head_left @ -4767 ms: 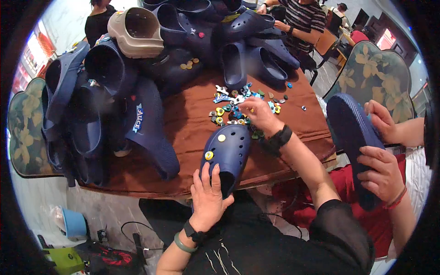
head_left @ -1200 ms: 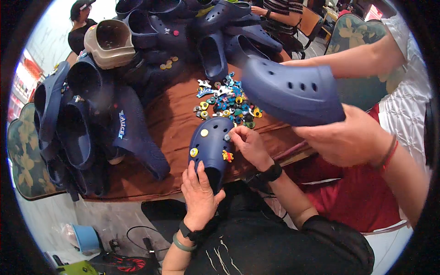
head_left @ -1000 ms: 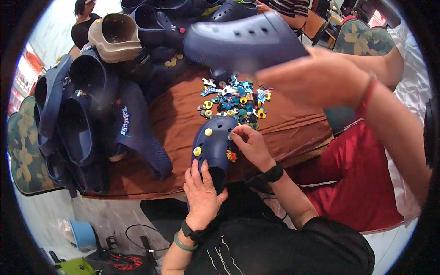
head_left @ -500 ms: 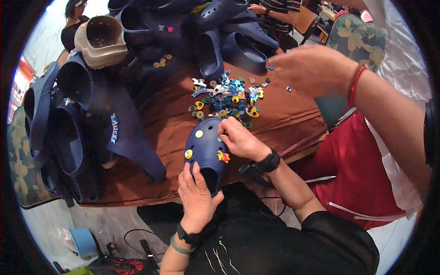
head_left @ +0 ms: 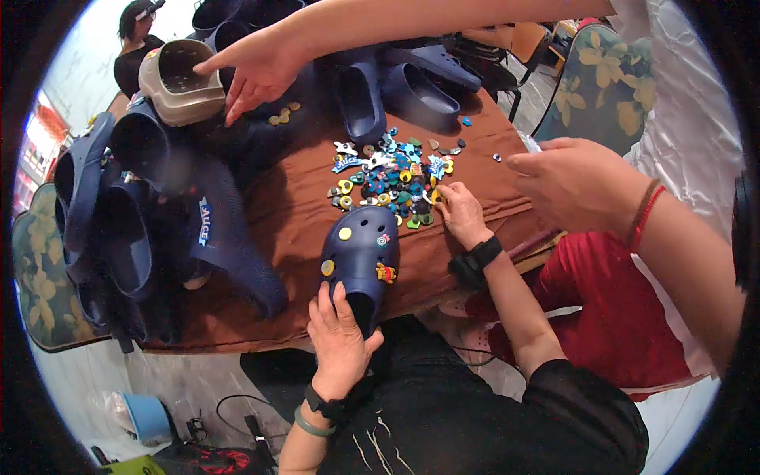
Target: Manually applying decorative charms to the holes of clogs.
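The left hand (head_left: 340, 348) clasps the near end of the navy clog (head_left: 360, 252) at the brown table edge (head_left: 229, 336), likely to steady it; the right hand (head_left: 464, 215), half-curled, its hold unclear, touches the charm pile (head_left: 388, 176), set handily close

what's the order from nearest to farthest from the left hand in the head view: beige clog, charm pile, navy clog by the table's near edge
1. Navy clog: touching the left hand, directly in front of it.
2. Charm pile: ahead and slightly right, just beyond the clog's toe.
3. Beige clog: well away, ahead and to the left.
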The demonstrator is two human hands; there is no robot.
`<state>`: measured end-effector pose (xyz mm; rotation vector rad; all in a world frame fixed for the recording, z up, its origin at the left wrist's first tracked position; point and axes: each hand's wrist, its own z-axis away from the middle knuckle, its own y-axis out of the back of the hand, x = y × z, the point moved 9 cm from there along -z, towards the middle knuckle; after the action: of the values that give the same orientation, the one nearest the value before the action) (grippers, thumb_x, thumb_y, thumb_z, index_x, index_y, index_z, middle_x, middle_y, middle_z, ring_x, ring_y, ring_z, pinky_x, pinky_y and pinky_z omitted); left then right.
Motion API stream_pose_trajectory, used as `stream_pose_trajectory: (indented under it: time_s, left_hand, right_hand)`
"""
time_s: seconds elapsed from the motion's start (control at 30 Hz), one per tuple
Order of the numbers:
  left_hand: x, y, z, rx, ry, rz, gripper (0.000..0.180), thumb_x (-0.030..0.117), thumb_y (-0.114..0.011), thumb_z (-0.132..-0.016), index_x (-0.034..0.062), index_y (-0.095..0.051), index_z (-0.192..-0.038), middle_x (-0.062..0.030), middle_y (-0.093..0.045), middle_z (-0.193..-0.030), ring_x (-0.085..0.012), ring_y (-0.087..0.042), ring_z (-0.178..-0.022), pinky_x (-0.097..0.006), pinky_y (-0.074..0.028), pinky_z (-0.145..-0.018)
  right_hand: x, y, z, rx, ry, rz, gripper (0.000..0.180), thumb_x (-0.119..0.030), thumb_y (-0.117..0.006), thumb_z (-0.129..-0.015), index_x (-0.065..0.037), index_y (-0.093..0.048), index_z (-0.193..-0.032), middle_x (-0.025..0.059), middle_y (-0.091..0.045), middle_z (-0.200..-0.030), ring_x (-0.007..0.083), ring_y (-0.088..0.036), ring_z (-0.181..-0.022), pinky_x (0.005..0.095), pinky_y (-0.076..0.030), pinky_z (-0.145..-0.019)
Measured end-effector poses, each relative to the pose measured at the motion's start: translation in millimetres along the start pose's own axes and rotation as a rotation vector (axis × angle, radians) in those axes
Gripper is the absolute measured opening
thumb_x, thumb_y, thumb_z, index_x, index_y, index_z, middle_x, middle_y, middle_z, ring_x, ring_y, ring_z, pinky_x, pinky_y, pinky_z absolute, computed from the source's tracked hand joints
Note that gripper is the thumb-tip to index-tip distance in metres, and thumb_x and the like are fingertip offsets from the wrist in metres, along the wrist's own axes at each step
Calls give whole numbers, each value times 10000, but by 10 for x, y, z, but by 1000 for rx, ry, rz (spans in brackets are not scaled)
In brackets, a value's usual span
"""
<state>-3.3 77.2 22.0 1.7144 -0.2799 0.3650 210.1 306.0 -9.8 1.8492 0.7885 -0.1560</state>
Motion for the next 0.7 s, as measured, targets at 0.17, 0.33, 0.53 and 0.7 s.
stream_pose_trajectory:
  time_s: [0.17,0.33,0.53,0.7]
  left_hand:
    - [17,-1,0,37,-40,33,1102,274,-838,-620,52,-168,-1466,-242,-248,-1444,-439,-333,-1254,-545,-378,-921]
    - [-11,13,23,28,-14,30,1090,279,-831,-622,60,-178,-1467,-238,-250,-1444,-438,-334,-1250,-549,-378,-916]
    - [-28,-23,13,28,-5,27,1111,284,-834,-612,77,-172,-1481,-233,-238,-1458,-441,-328,-1259,-550,-380,-905]
    - [-25,-13,15,2,5,13,1190,238,-865,-576,32,-121,-1482,-236,-241,-1453,-443,-333,-1272,-546,-357,-987]
  right_hand:
    - [-172,83,-27,33,109,63,199,-44,-678,-786,-50,-624,-978,103,-597,-976,314,-599,-946,404,-510,-792]
    - [-576,93,28,3,5,-550,203,-90,-716,-783,-37,-680,-975,109,-672,-895,276,-653,-839,359,-517,-782]
    - [-1500,158,-30,2,408,-476,172,-129,-698,-826,-28,-690,-966,73,-672,-913,241,-642,-936,359,-503,-841]
    - [-1907,96,-4,-87,695,-129,156,-55,-632,-769,-52,-661,-923,53,-655,-890,239,-609,-936,346,-500,-826]
